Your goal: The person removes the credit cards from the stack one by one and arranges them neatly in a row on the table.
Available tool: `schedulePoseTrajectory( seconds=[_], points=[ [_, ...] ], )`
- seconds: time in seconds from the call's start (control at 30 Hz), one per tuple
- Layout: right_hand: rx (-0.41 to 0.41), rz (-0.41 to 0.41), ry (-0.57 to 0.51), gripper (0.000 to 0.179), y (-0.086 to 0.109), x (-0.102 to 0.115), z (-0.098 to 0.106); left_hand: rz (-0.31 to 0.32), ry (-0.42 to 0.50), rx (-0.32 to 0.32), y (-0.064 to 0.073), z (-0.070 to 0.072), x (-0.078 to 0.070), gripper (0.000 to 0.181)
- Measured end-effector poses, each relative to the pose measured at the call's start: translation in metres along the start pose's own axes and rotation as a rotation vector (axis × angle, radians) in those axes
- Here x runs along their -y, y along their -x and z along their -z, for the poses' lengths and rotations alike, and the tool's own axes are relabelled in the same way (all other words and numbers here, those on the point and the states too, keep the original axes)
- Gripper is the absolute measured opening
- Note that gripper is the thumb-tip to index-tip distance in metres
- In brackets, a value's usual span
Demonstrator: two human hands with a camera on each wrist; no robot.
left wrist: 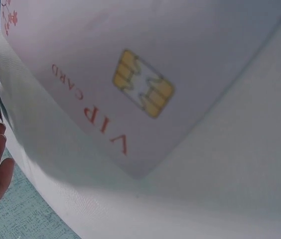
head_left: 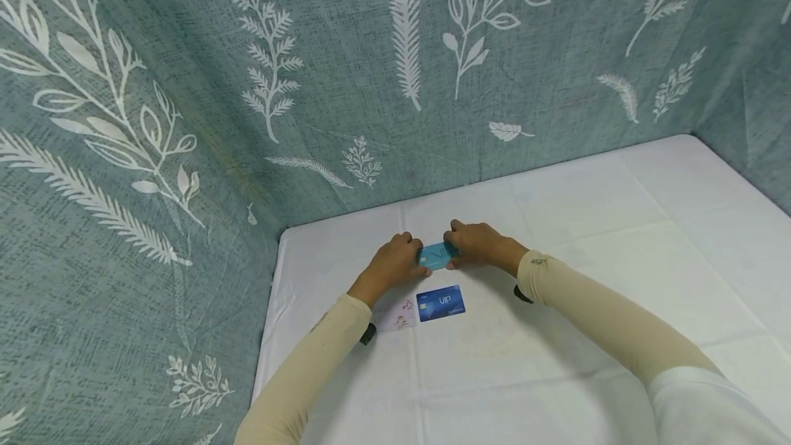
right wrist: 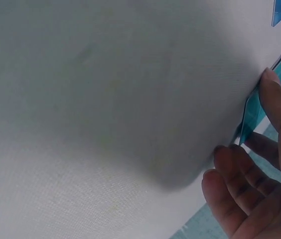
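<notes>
1. A teal card [head_left: 434, 257] is held at the far part of the white-covered table [head_left: 587, 307], beyond a blue card [head_left: 441, 303]; whether it is lifted or rests on the cloth cannot be told.
2. Its left end is gripped by the left hand [head_left: 397, 259], the thumb set at the near edge and the fingers bent around the far side; the grasp is closed down to the card's narrow width.
3. Its right end is pinched likewise by the right hand [head_left: 482, 244], whose remaining fingers are left loosely curled, as is shown in the right wrist view.
4. Both ends are probably held so that the card can be kept level and its angle finely steered, with the middle left uncovered.
5. The card's long axis is laid left to right, the right end turned slightly farther away; the chip is carried at the left end.
6. Much the same slant is shown by the blue card, its chip also on the left.
7. Just left of it, a pale card [head_left: 398, 316] is partly hidden by the left forearm; a neat row seems intended.
</notes>
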State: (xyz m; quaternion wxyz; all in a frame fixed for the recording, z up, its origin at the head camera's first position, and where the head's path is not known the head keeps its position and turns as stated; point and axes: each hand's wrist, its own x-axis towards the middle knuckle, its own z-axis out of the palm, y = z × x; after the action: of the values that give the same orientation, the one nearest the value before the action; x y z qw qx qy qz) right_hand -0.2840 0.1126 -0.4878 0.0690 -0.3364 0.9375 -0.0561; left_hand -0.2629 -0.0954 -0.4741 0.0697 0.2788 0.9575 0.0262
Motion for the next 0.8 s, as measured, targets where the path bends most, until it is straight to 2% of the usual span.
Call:
schedulePoseTrajectory(
  seconds=[0.27,0.8],
  points=[
    [-0.011,0.003,-0.005,0.056,-0.0004,-0.0012,-0.0022,-0.002,-0.012,-0.003,-0.0008,0.0013,0.0004,0.056],
    [-0.06,0.024,0.012,0.062,0.0027,-0.0001,-0.0015,-0.036,-0.024,-0.053,0.0039,0.0038,0.0006,0.054]
  ],
)
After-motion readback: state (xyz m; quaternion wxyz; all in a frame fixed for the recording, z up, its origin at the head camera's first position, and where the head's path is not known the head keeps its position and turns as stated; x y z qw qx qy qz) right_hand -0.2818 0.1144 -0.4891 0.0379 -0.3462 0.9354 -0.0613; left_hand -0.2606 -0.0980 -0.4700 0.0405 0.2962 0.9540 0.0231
